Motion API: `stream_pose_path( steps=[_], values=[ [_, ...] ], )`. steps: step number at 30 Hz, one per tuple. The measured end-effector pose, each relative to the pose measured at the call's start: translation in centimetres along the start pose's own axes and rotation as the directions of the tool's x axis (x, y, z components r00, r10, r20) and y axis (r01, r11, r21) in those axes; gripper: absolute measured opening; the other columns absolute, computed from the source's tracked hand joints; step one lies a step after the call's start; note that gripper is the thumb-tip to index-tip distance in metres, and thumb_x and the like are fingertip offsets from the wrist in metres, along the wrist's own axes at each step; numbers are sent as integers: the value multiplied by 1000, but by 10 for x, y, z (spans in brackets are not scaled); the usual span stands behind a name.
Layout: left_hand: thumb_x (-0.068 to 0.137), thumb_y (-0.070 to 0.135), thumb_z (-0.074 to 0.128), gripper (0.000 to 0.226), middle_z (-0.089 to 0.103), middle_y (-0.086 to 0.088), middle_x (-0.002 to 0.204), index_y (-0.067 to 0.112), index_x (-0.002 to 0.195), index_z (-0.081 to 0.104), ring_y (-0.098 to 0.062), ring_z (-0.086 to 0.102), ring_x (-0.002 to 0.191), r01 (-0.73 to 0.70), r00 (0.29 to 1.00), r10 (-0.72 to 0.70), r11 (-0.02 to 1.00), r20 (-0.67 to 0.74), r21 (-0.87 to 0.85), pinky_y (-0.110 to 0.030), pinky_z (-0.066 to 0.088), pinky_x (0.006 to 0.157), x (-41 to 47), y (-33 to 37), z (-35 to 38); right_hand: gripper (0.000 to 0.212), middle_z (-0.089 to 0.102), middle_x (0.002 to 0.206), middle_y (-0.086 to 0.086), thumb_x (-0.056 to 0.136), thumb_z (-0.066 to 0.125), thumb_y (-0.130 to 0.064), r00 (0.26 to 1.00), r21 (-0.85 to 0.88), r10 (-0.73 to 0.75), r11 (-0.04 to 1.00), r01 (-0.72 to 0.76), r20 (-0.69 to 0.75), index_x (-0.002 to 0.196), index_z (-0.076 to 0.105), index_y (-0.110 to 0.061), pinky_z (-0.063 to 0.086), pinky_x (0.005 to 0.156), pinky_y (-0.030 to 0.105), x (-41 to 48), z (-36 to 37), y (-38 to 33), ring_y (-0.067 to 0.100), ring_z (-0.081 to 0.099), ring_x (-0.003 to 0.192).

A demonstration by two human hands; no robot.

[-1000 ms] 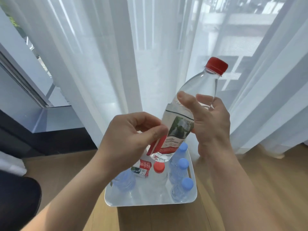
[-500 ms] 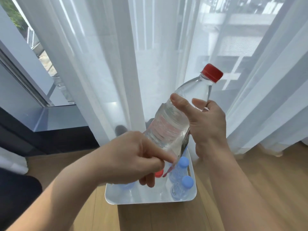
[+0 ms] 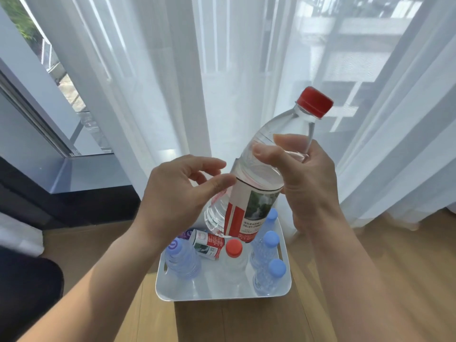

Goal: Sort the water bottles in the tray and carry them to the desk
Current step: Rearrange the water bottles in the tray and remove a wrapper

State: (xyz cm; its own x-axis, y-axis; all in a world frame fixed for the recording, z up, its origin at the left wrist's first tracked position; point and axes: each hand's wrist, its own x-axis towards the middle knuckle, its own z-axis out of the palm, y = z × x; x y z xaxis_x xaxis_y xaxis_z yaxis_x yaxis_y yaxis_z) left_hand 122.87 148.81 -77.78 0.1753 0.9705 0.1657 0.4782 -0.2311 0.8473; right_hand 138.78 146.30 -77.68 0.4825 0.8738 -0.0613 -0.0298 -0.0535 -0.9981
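My right hand (image 3: 306,178) grips a clear red-capped water bottle (image 3: 256,193) by its upper body, tilted with the cap up and right, above the white tray (image 3: 222,292). A red and white label hangs half peeled from the bottle. My left hand (image 3: 182,193) is beside the bottle's lower left, fingers spread, thumb touching the label's edge. In the tray stand three blue-capped bottles (image 3: 265,250) on the right, another red-capped bottle (image 3: 234,255) in the middle and a bluish bottle (image 3: 182,260) on the left. A loose rolled label (image 3: 207,244) lies between them.
The tray sits on a wooden floor (image 3: 370,255) against sheer white curtains (image 3: 222,82). A window and dark sill (image 3: 81,174) are at the left. A dark object (image 3: 27,287) lies at the lower left edge.
The bottle has turned in my right hand so its label faces me again. My left hand rose from below the bottle and opened its fingers by the label's edge.
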Motion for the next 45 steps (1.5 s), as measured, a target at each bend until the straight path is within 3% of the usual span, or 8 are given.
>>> stream_pose_path(
  steps=[7, 17, 24, 27, 32, 39, 42, 45],
  values=[
    [79, 20, 70, 10, 64, 15, 50, 22, 70, 69, 2, 51, 41, 127, 987, -141, 978, -78, -163, -11, 41, 41, 9, -7, -9, 53, 76, 87, -4, 49, 75, -36, 995, 40, -59, 998, 56, 86, 100, 67, -26, 52, 75, 26, 0, -1, -1, 9, 71, 88],
    [78, 25, 72, 15, 65, 18, 51, 27, 64, 68, 3, 49, 41, 179, 945, -204, 977, -256, -117, -21, 41, 55, 17, -12, -22, 55, 77, 87, -1, 48, 70, -29, 930, 160, -108, 986, 54, 351, 102, 67, -16, 54, 68, 17, -6, -1, -5, 10, 73, 86],
    [93, 8, 50, 19, 77, -3, 76, 15, 96, 67, -16, 73, 70, 155, 961, -254, 825, -110, -544, -26, 59, 60, 11, 1, -27, 54, 77, 86, -2, 54, 78, -35, 974, 56, -19, 998, 7, 228, 104, 68, -18, 53, 69, 24, -7, 5, -4, 8, 73, 79],
    [82, 17, 68, 4, 75, -3, 72, 18, 84, 71, -14, 69, 65, 13, 1000, -18, 947, -12, -322, -28, 59, 62, 3, 6, -24, 59, 77, 87, -5, 51, 79, -36, 983, 17, -20, 1000, 17, 183, 106, 67, -19, 53, 70, 24, -8, 6, -4, 7, 72, 82],
    [53, 63, 63, 54, 67, 21, 88, 40, 103, 63, 16, 58, 88, 5, 967, -19, 998, 255, 58, 2, 43, 67, -1, 6, -14, 67, 76, 94, -3, 51, 83, -38, 982, -23, -22, 999, 27, 185, 111, 64, -17, 56, 86, 36, -11, 8, -1, 9, 72, 89],
    [56, 48, 82, 58, 71, 24, 100, 42, 109, 60, 12, 62, 94, 12, 961, 12, 997, 276, -82, -8, 50, 71, -1, 2, -8, 57, 77, 86, -3, 45, 80, -31, 933, 11, -61, 998, 61, 355, 100, 68, -17, 57, 67, 21, -16, 11, -4, 9, 73, 78],
    [47, 37, 90, 58, 74, 18, 96, 34, 99, 65, 5, 67, 89, 100, 968, -40, 967, 248, -236, -12, 52, 69, 3, -8, -17, 76, 74, 105, 3, 49, 81, -31, 886, 25, 31, 999, -48, 462, 121, 59, -15, 57, 82, 32, -6, 2, 2, 16, 71, 95],
    [42, 43, 81, 57, 75, 12, 96, 32, 95, 64, -6, 71, 89, 143, 977, -85, 942, 195, -302, -22, 54, 71, 6, -20, -26, 54, 72, 108, 9, 61, 80, -19, 873, -96, 111, 993, -73, 476, 113, 66, -14, 57, 86, 35, -3, -2, 9, 21, 71, 96]
  ],
)
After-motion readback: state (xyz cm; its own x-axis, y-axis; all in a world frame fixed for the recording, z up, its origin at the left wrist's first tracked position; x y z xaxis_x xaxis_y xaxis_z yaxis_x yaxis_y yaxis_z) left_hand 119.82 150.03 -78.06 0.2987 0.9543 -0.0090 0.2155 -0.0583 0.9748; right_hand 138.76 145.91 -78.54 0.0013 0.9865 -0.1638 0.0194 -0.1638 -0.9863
